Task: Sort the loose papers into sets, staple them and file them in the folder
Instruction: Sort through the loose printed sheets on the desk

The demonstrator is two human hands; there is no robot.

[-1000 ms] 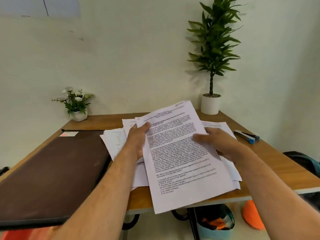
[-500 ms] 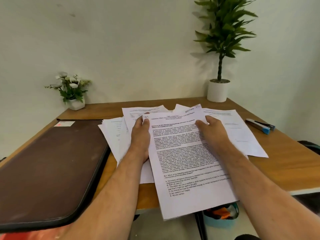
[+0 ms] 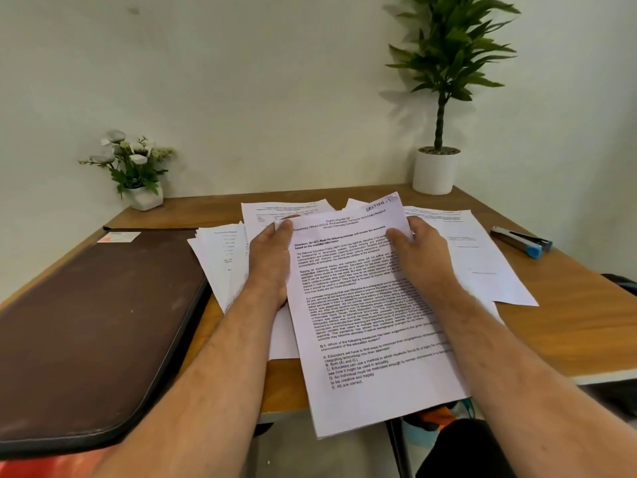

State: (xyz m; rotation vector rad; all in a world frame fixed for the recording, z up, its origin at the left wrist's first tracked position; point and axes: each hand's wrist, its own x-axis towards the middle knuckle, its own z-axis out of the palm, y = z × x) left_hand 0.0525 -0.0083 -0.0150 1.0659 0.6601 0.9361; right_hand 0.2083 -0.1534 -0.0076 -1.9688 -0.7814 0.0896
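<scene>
A printed sheet [image 3: 358,319] marked "SECTION - 1" is held over the table's near edge, its lower part hanging past the edge. My left hand [image 3: 270,260] pinches its top left corner and my right hand [image 3: 418,250] grips its top right corner. Loose papers [image 3: 220,257] lie spread under and around it, with more sheets [image 3: 482,257] on the right. A closed dark brown folder [image 3: 93,322] lies at the left. A blue and grey stapler [image 3: 522,241] sits at the right.
A small white pot of flowers [image 3: 138,174] stands at the back left of the wooden table [image 3: 568,315]. A tall green plant in a white pot [image 3: 436,170] stands at the back right. A bin [image 3: 434,422] is under the table.
The top sheet has been lowered and squared toward the pile. Both hands slid up to its top corners. The view has tilted down and moved closer.
</scene>
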